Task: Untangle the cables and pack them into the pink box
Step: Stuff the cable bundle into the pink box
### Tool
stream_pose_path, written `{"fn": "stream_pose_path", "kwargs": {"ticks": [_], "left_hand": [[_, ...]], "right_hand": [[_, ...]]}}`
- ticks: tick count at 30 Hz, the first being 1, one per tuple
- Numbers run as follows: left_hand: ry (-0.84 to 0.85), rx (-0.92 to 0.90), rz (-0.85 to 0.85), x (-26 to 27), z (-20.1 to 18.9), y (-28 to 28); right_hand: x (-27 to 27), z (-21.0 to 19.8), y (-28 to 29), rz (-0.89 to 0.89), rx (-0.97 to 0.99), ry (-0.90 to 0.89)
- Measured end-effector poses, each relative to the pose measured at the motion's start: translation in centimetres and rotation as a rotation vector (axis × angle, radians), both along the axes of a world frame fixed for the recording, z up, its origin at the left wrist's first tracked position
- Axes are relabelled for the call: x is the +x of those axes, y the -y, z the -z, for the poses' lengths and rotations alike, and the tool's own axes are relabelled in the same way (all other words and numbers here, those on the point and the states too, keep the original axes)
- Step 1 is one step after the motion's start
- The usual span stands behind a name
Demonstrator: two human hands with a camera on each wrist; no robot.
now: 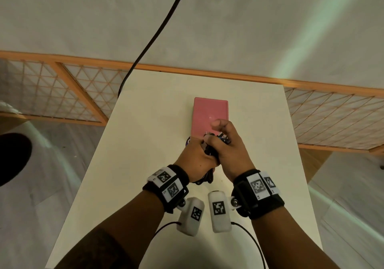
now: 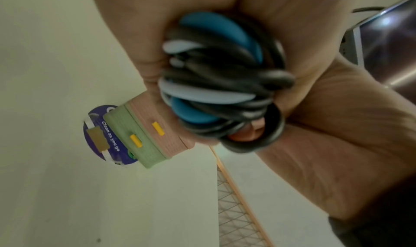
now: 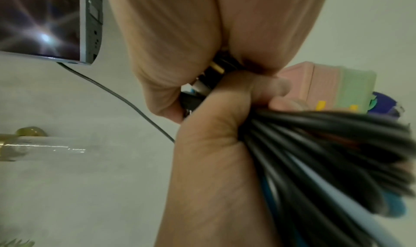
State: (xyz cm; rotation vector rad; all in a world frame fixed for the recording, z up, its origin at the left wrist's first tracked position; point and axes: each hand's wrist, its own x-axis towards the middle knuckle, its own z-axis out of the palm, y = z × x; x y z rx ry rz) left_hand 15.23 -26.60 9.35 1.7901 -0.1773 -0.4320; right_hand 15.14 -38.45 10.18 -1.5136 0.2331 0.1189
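Cables (image 2: 216,90), still bunched, sit clamped in both hands, left hand (image 1: 194,158) and right hand (image 1: 228,148), over the bench (image 1: 135,144); untangling seems underway, and the closed pink box (image 1: 209,110) needs opening next.

Our left hand (image 1: 195,156) and right hand (image 1: 228,146) meet in front of us, forearms converging. Both curl round the cables (image 2: 225,83), right thumb raised.

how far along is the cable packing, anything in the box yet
Nothing looks packed: the flat pink box lies shut on the white table. In hand: the left hand and right hand together grip one bundle of black, blue and pale grey cables just in front of the box. Left: separating the cables, opening the box, packing them.
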Motion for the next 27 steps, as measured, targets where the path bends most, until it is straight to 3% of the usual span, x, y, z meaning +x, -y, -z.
{"fn": "stream_pose_path", "kwargs": {"ticks": [3,5,9,13,20,27], "left_hand": [[-0.020,0.003,-0.011,0.7,1.1,0.6],[-0.063,0.005,-0.118,1.8,1.9,0.0],[-0.251,-0.057,-0.327,6.0,3.5,-1.7],[-0.393,-0.125,-0.331,9.0,4.5,-2.4],[-0.425,0.036,-0.250,11.8,5.7,-0.7],[-0.466,0.086,-0.201,13.4,6.1,-0.4]], "right_hand": [[0.1,1.1,1.2,-0.004,0.032,0.001],[0.0,1.7,1.7,-0.003,0.011,-0.022],[-0.2,4.2,3.1,0.195,0.071,-0.241],[-0.7,8.1,2.8,0.181,0.019,-0.399],[1.8,11.5,0.3,0.204,0.049,-0.445],[3.9,12.9,-0.9,0.253,0.004,-0.440]]}}
